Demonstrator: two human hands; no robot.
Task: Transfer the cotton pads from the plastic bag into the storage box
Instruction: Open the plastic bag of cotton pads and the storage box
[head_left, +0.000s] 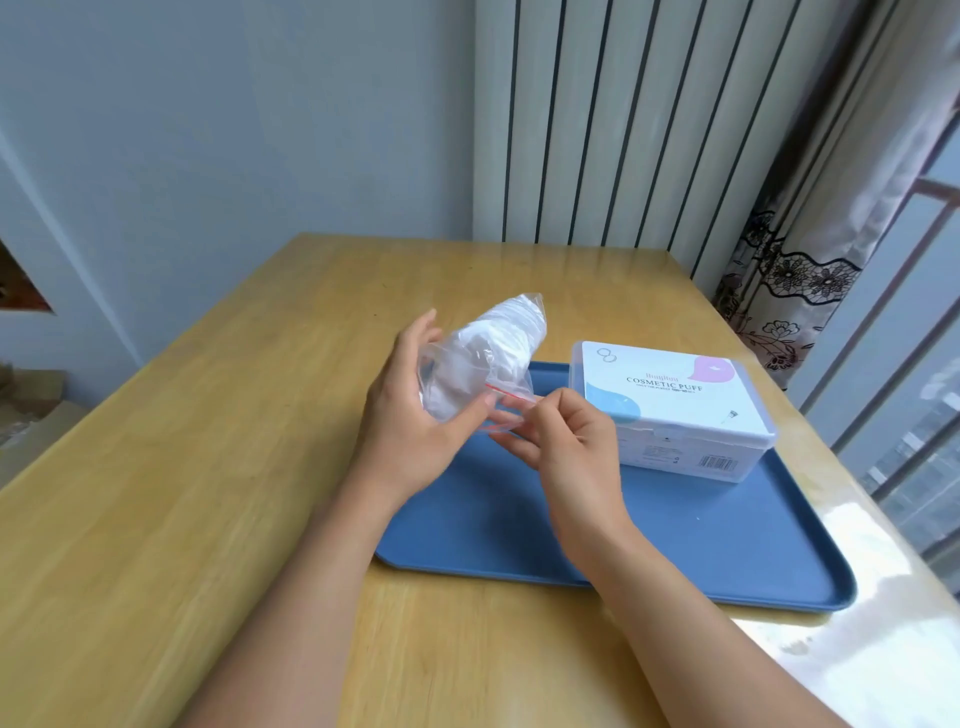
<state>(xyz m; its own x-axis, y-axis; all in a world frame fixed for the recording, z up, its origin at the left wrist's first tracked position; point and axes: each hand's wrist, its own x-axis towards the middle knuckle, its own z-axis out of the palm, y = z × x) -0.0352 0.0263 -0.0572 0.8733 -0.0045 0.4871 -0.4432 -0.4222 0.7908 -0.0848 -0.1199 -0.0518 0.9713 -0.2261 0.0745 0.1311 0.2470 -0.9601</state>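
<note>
Cotton pads (506, 332), white and round, sit stacked inside a clear plastic bag (480, 364) that is held in the air above the far left corner of a blue tray (701, 540). Individual pads cannot be counted through the creased film. The bag's mouth, marked by a red zip strip (511, 396), points toward the person.

The left hand (415, 410) cradles the bag from the left side, fingers curled round its body and the thumb lying along the mouth. The right hand (569, 441) pinches the edge of the mouth between thumb and forefinger, its remaining fingers bent beneath. Whether the zip strip is sealed or parted cannot be determined; the film there is blurred and partly covered by the fingers.

The storage box (670, 410) rests on the tray to the right of the hands, apart from the bag. Its lid is on, printed "COSMETIC PUFF" with a pink and a blue shape; the smaller print and the barcode label on the front wall are too small to read. The contents of the box are hidden by the lid.

The tray lies on a light wooden bench (182, 493), with strong glare on the right edge. Behind the bench stand a pale blue wall (234, 130), a white column radiator (623, 119) and a patterned curtain (810, 249) beside a window (914, 415).
</note>
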